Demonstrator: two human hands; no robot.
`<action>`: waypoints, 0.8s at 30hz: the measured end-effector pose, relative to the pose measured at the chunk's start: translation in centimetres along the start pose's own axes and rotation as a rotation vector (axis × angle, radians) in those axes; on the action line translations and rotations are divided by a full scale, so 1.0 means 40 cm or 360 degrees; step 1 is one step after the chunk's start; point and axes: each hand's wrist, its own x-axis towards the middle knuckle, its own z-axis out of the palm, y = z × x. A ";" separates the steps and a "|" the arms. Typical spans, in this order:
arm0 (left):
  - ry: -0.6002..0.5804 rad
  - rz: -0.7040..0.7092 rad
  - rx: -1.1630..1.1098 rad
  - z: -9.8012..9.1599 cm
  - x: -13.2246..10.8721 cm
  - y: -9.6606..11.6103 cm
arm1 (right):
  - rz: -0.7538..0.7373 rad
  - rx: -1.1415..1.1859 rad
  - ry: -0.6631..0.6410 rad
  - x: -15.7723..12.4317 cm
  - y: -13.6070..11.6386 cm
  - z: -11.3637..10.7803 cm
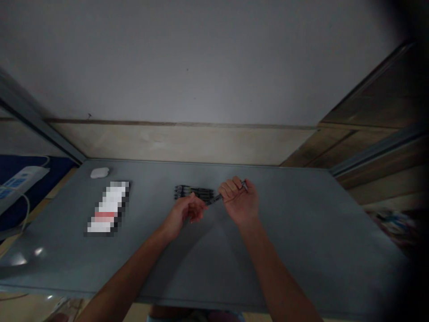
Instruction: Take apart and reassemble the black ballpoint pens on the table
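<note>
Gripping one pen (217, 198) in right hand (240, 200), left hand (185, 213) beside, several pens (194, 192) behind.

nothing here can be read: the packet (107, 209) on the desk (268, 250) is pixelated, and the power strip (20, 182) has blue marks that seem too blurred.

The left hand (184, 211) hangs loosely half-open, just beside the right hand (240, 201), which is clenched into a fist.
</note>
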 end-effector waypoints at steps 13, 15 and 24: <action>-0.0009 -0.0012 -0.0008 0.001 -0.001 0.002 | 0.0026 0.0088 -0.0033 -0.001 0.001 0.000; -0.0009 -0.0010 -0.0004 0.001 -0.002 0.002 | 0.0028 0.0077 -0.0023 0.000 0.002 0.000; -0.0020 -0.0002 0.0051 -0.002 0.003 -0.002 | 0.0013 -0.0001 0.0003 -0.003 0.002 0.010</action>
